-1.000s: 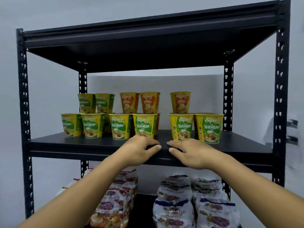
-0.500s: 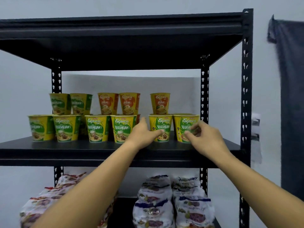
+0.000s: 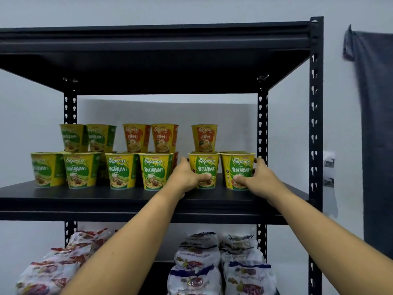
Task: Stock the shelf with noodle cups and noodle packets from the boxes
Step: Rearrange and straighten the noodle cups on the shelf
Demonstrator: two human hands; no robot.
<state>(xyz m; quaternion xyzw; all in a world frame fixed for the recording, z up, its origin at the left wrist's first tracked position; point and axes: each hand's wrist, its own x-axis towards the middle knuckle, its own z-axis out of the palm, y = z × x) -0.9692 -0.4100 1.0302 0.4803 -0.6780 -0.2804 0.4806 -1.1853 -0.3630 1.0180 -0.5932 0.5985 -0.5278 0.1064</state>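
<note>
Grips closed since half a second ago | left hand [image 3: 186, 177] wraps a Vegetarian cup [image 3: 204, 165] | right hand [image 3: 260, 177] clasps the end cup [image 3: 240, 165] beside it | both upright, middle shelf [image 3: 106, 199], right end.

Left hand [image 3: 187, 177], right hand [image 3: 259, 177] — both curled

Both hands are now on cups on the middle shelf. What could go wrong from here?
The left hand grips one front cup and the right hand grips the rightmost cup. Moving them may bump the orange Ayam cup stacked behind, which could topple. The rightmost cup stands near the shelf end and might slide off.
</note>
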